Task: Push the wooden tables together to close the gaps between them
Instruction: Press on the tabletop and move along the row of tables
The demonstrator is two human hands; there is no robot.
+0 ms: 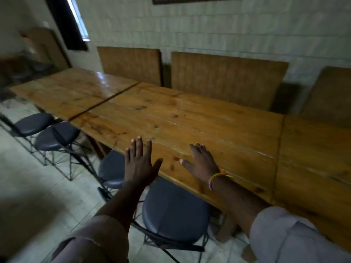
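Three wooden tables stand in a row along the wall. The middle table (190, 120) lies right in front of me. A thin dark gap separates it from the left table (72, 92). The right table (313, 149) meets it along a narrow seam. My left hand (139, 160) hovers flat over the middle table's near edge, fingers spread, holding nothing. My right hand (201, 161) rests palm-down on the middle table's top near that edge, fingers apart, with a coloured bracelet on the wrist.
Several round grey stools on metal frames stand along the near side; one stool (174, 209) is just below my arms, another stool (112, 168) is left of it. Wooden boards (224, 78) lean against the tiled wall behind the tables. Tiled floor lies at left.
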